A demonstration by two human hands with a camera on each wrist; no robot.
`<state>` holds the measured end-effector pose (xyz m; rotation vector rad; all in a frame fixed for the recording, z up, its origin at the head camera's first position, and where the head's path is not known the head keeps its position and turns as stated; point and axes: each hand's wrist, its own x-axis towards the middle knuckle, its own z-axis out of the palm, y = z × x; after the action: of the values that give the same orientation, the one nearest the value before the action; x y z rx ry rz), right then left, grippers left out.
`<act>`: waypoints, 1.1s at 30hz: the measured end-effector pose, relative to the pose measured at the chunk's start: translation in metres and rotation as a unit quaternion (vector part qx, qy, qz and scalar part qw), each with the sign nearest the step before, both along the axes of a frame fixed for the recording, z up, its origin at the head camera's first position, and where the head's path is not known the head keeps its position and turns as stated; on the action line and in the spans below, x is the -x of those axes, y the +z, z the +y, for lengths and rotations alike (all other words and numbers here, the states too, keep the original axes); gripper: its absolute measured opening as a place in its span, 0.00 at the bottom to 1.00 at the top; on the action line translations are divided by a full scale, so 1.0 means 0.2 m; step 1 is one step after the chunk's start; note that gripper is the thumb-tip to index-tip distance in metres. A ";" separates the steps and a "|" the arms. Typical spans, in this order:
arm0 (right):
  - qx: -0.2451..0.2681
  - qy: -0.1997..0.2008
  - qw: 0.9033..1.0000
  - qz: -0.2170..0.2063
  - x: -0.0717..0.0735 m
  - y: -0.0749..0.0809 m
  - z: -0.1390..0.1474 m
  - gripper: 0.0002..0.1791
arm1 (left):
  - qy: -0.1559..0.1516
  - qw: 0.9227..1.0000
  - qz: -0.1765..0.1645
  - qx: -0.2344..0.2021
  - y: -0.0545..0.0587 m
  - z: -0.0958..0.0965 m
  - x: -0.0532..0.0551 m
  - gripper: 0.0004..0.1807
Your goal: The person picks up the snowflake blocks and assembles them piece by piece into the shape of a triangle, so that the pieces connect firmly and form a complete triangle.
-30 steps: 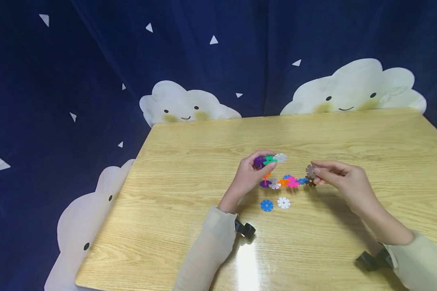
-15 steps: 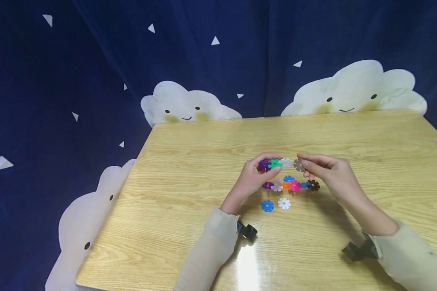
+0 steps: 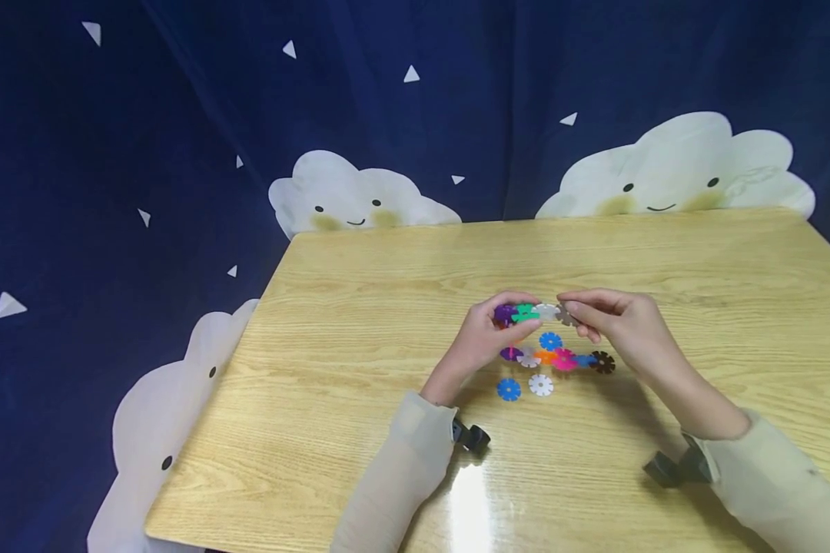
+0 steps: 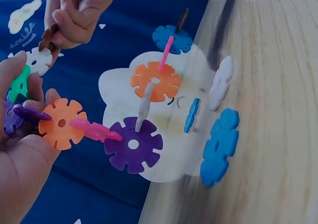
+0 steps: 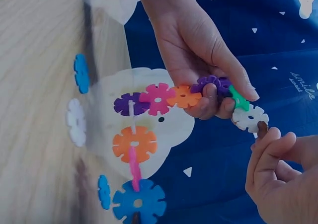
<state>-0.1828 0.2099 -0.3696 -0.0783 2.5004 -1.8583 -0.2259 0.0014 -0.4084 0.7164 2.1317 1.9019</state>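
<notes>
My left hand (image 3: 484,338) grips one end of a chain of notched plastic interlocking discs, its thumb and fingers around the purple and green discs (image 5: 240,101). From that hand the chain runs through an orange disc (image 4: 62,123), a pink one and a purple disc (image 4: 133,144), then bends toward a dark brown disc (image 3: 602,362) at its far end. A white disc (image 5: 250,118) sticks out past the green one. Between thumb and fingers, my right hand (image 3: 629,330) pinches a brown disc (image 4: 48,38), edge right at the white disc's rim.
Three loose discs lie on the wooden table (image 3: 360,322): a blue disc (image 3: 508,389), a white disc (image 3: 541,385) and another blue disc (image 3: 550,341) farther back. A dark blue curtain (image 3: 360,92) with cloud shapes hangs behind the table.
My right hand has moved left, bringing the brown disc from near the chain's far end to the white disc. My left hand has shifted slightly right, still gripping the chain.
</notes>
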 end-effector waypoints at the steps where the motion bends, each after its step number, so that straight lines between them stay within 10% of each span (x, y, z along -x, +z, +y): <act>1: -0.003 -0.001 1.000 -0.001 0.00 0.01 0.00 0.16 | 0.001 1.000 -0.001 0.000 0.00 0.00 0.00 0.16; 14: -0.017 -0.011 1.000 -0.007 0.01 0.05 -0.06 0.20 | 0.004 1.000 0.016 0.008 0.01 -0.01 0.01 0.14; 33: -0.113 -0.019 0.993 -0.007 0.10 -0.11 0.09 0.20 | 0.083 0.996 -0.019 0.033 0.00 -0.08 0.06 0.14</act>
<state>-0.2032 0.2274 -0.3926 -0.0132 2.7011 -1.5679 -0.2378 -0.0148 -0.4075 0.5009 2.2824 1.8976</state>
